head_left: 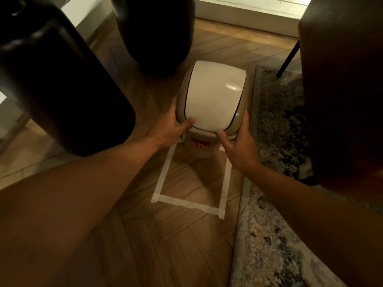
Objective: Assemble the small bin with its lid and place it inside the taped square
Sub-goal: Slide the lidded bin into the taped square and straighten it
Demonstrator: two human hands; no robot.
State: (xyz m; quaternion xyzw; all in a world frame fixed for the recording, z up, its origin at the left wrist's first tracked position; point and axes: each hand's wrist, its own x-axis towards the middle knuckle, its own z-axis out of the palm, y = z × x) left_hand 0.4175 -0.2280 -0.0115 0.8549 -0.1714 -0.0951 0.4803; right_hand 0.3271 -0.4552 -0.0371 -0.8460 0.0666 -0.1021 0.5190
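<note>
left hand point(174, 126) and right hand point(238, 150) — both clasp the lidded bin point(211, 104).

We see a wooden floor point(186, 235) laid in a herringbone pattern of brown planks. White tape point(187, 203) is stuck directly to the planks and marks out a taped square; we see its near side and its left and right sides, while the far side is hidden. A small beige bin point(199, 149) stands at the far end of this square, its base between the two side strips. A patterned rug point(275, 224) in grey, cream and dark tones lies on the floor just beside the right strip. Dark chair legs point(288, 56) meet the rug at its far corner.
</note>
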